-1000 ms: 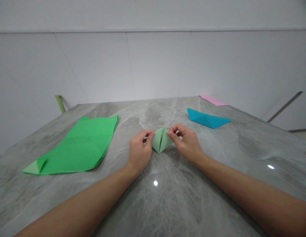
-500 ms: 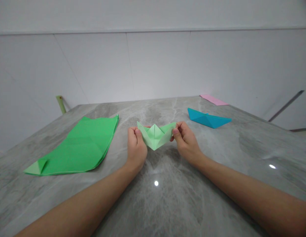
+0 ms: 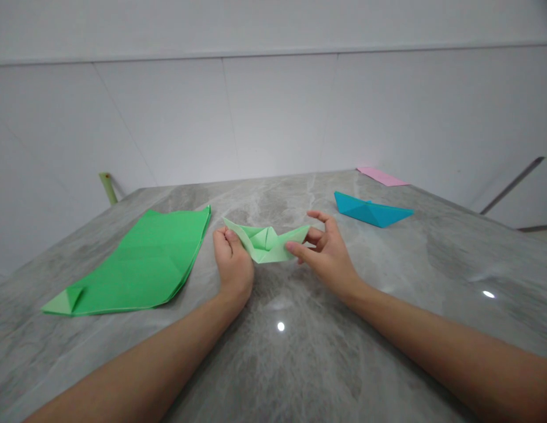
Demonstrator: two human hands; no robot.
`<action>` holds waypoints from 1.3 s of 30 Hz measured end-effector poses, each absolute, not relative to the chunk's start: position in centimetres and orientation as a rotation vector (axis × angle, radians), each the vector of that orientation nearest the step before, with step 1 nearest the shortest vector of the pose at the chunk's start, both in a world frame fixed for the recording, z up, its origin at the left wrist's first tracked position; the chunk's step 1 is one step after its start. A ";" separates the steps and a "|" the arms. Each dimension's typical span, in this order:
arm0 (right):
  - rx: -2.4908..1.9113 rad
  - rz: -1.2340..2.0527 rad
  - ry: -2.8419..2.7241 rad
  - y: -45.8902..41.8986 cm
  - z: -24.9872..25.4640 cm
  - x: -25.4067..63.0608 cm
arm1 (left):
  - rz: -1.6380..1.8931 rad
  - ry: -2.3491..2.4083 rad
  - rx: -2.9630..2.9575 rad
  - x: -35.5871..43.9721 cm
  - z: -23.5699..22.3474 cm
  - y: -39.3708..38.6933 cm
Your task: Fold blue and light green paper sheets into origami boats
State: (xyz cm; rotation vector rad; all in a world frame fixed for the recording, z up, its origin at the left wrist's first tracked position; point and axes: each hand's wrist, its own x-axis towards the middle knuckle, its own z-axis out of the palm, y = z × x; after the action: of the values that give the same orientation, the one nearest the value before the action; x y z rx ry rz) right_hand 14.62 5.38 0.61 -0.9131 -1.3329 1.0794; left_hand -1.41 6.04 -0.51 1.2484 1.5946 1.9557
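A light green paper boat (image 3: 265, 242), with a small peak in its middle, is held between my hands just above the grey marbled table (image 3: 312, 352). My left hand (image 3: 233, 258) is closed on the boat's left end, thumb toward me and fingers partly hidden behind the paper. At the right end, my right hand (image 3: 328, 252) has its thumb on the near side and some fingers behind, while the index finger is raised off the paper. A blue paper boat (image 3: 372, 212) sits on the table beyond my right hand.
On the left lies a stack of green paper sheets (image 3: 145, 258), its near left corner folded over. A pink paper piece (image 3: 382, 175) lies at the table's far right edge. Behind the table stands a white wall (image 3: 273, 111).
The green boat has shifted slightly left and turned, its peak now tilted. My left hand moved left with it. My right thumb slid inward along the boat and the index finger lifted.
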 end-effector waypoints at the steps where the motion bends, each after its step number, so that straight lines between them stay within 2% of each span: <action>1: -0.929 1.093 -1.326 5.5 0.6 14.7 | 1.959 1.577 1.230 -1.5 -0.7 6.2; 7: -1.024 0.942 -1.558 5.2 0.7 15.3 | 1.943 1.389 0.919 -2.1 -1.7 7.8; 14: -0.893 0.684 -1.684 4.4 1.2 15.4 | 1.905 1.293 0.638 -1.8 -0.8 8.1; 18: -0.879 0.786 -1.587 4.8 0.9 15.1 | 1.887 1.250 0.587 -1.3 -0.5 7.9; 22: -0.836 1.021 -1.235 6.3 0.4 15.2 | 1.802 0.996 0.649 -0.7 0.0 7.1; 27: -0.891 1.104 -1.017 8.1 0.1 16.6 | 1.434 0.737 0.595 -1.0 0.7 6.1; 33: -0.919 1.033 -1.411 7.8 0.4 17.5 | 0.670 0.612 0.693 -2.0 1.2 5.8; 35: -0.923 0.958 -1.576 7.4 0.5 17.4 | 0.563 0.606 0.810 -1.8 1.3 5.4; 39: -0.947 0.794 -1.680 7.2 0.4 17.3 | 0.612 0.740 1.011 -1.0 0.8 4.8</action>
State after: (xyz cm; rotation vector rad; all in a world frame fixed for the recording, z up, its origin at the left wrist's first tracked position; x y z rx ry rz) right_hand 17.33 7.24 0.39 -0.9472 -1.6798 0.7942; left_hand -0.96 4.83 0.85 1.0114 0.7400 0.6122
